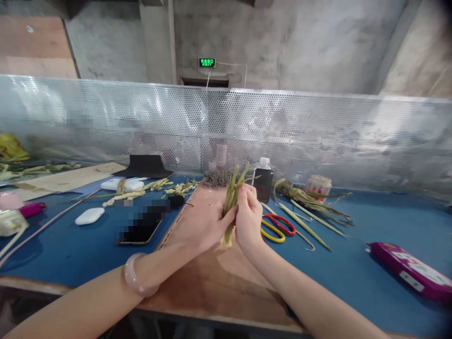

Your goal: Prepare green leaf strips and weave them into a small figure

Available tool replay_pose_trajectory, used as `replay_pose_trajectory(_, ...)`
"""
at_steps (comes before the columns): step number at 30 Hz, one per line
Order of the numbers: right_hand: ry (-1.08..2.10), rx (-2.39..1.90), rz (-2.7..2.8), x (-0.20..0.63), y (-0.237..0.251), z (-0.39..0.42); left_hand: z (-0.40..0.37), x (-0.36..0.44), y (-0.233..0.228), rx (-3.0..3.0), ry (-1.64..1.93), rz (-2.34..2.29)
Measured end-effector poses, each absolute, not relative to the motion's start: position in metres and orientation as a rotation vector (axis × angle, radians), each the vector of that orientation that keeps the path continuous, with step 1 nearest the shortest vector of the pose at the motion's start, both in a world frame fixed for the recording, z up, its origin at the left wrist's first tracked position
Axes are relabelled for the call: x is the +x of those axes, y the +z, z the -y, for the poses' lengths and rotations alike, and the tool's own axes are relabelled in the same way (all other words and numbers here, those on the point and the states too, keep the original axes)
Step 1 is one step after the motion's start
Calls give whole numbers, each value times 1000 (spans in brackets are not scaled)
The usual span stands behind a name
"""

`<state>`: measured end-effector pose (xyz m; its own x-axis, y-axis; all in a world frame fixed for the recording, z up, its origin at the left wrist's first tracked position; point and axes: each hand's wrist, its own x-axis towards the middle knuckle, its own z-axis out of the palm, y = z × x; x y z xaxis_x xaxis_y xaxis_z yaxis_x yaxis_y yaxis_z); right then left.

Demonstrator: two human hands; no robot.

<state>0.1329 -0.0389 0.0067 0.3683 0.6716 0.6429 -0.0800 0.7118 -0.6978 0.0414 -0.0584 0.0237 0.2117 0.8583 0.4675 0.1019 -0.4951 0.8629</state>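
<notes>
Both my hands meet over the brown board (212, 273) at the middle of the counter (353, 263). My left hand (203, 226) and my right hand (249, 219) each have their grip closed on 1 bundle of green stalks (233, 193), held upright between them, pale at the bottom end and splaying into thin tips above my fingers. Just right of my right hand lie scissors (277, 226) with red and yellow loops, then loose stalks (310, 207). A dark bottle (263, 181) stands close behind. Left of the board rests a phone (141, 228). Open blue surface spreads at the far right, up to a purple pack (411, 270) near the front edge. A perforated metal screen (318, 136) closes the back.
</notes>
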Motion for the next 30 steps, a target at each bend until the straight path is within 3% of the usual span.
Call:
replay_pose_trajectory(10,615,-686,1233,139,4,38,40,35,12,2009,1256,-982)
replay_pose_trajectory(13,781,-667,1289,144,2,32,22,40,2,1686,1385,-822)
replay_pose_trajectory(19,1202,-522,1528,148,-10,18,1,32,-3,1635,1404,-791)
replay_pose_trajectory(24,1209,-568,1676,141,-19,16,-1,28,0,1604,1362,-735)
replay_pose_trajectory(30,990,-721,1881,138,-34,14,5,31,1,1577,1284,-703)
